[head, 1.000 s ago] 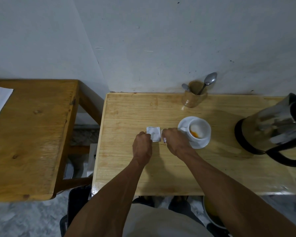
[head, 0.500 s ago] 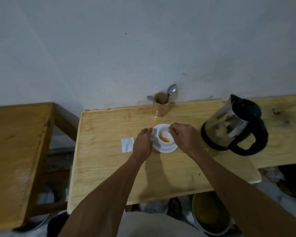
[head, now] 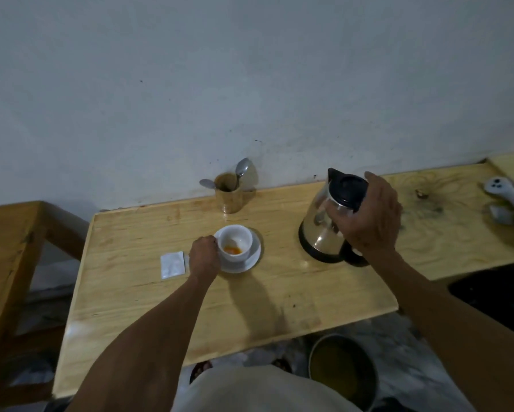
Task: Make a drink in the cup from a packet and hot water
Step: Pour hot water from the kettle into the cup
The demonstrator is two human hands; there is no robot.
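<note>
A white cup [head: 240,233] with orange powder in its bottom stands on a white saucer [head: 251,261] on the light wooden table [head: 148,292]. My left hand [head: 203,258] is closed against the cup's left side, at its handle. An emptied white packet [head: 173,266] lies flat just left of that hand. To the right stands a steel kettle [head: 318,233] with a black lid and base. My right hand [head: 371,215] wraps over the kettle's handle and top, hiding most of the handle. The kettle's base rests on the table.
A small wooden holder [head: 229,199] with two spoons stands by the wall behind the cup. A white device [head: 501,190] lies far right. A darker wooden table [head: 9,248] is at the left, a round bucket [head: 342,370] under the table edge, a black surface [head: 493,292] at right.
Both hands left the packet, which now lies on the table. My left hand went to the cup's handle side. My right hand moved from the cup rightward onto the kettle.
</note>
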